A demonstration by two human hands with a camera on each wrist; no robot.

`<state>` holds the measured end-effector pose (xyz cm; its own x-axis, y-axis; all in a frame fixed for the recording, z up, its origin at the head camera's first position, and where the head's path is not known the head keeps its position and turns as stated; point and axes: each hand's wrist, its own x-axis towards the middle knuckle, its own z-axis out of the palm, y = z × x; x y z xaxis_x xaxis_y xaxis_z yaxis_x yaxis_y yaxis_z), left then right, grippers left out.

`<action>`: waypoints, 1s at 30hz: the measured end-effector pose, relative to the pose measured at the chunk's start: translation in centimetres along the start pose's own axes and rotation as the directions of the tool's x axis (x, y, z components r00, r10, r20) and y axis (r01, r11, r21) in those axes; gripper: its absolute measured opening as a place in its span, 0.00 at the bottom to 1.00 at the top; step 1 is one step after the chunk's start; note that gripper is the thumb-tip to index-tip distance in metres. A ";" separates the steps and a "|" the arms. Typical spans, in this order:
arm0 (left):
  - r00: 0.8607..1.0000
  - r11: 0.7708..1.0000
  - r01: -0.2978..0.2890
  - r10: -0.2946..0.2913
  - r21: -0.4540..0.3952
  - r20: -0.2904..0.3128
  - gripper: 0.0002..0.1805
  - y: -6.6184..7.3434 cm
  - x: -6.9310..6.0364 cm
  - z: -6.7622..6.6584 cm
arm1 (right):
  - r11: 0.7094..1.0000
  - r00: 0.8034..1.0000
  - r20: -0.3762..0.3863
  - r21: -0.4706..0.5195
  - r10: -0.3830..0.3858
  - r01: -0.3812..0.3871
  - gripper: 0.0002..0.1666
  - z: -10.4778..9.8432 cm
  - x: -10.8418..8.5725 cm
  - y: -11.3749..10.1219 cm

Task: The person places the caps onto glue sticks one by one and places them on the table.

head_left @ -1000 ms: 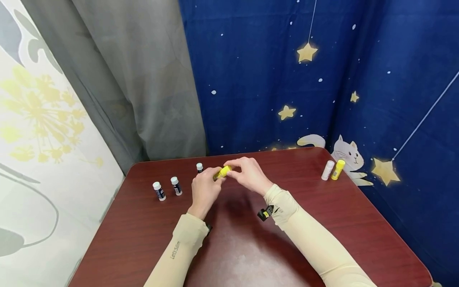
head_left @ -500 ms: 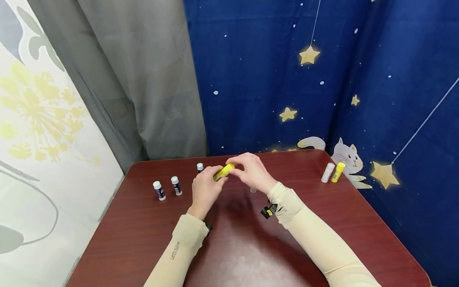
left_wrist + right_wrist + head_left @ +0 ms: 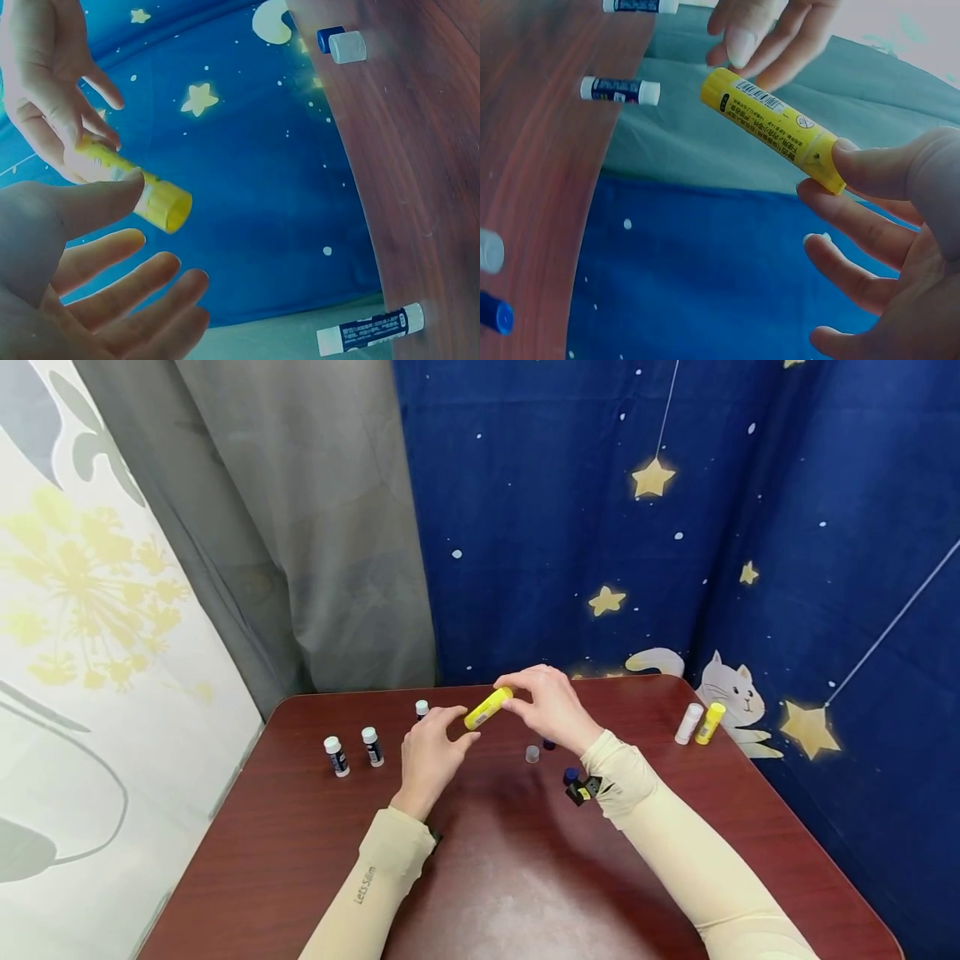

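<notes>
A yellow glue stick (image 3: pixel 487 708) is held tilted above the table. My right hand (image 3: pixel 551 706) pinches one end between thumb and forefinger, the other fingers spread apart in the right wrist view. My left hand (image 3: pixel 433 764) is by the opposite end, thumb and fingers parted and gripping nothing. In the left wrist view its thumb overlaps the glue stick (image 3: pixel 161 199); the right wrist view has the left fingertips (image 3: pixel 741 46) just beyond the stick's end. A translucent cap (image 3: pixel 532 754) and a blue cap (image 3: pixel 571 775) lie below my right hand, with another dark blue piece (image 3: pixel 549 744) partly hidden behind it.
On the left stand dark-labelled glue sticks with white caps: one outermost (image 3: pixel 337 757), one beside it (image 3: pixel 372 747), and a third (image 3: pixel 422 709) partly behind my left hand. A white stick (image 3: pixel 688 724) and a yellow stick (image 3: pixel 710 723) stand at the table's right edge. Curtains hang behind.
My left fingers have come off the yellow glue stick. My right hand has moved right and slightly up with it, bringing the caps on the table into view.
</notes>
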<state>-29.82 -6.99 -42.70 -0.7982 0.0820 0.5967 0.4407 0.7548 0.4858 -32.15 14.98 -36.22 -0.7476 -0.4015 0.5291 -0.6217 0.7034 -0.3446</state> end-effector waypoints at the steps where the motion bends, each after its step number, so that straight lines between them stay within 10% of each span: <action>1: 1.000 1.000 0.008 -0.008 0.006 0.007 0.25 0.0 0.0 0.0 | 1.000 1.000 0.001 -0.009 0.001 -0.001 0.13 -0.3 0.0 0.1; 30: 0.998 0.999 0.034 -0.034 -0.007 0.054 0.28 -0.1 -0.9 -0.2 | 0.961 0.984 -0.017 -0.214 0.176 -0.176 0.14 -7.1 -3.7 8.6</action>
<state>-29.05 -7.27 -43.21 -0.8337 0.0912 0.5447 0.4157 0.7528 0.5104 -33.11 26.69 -35.61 -0.8414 -0.2613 0.4730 -0.4158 0.8721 -0.2579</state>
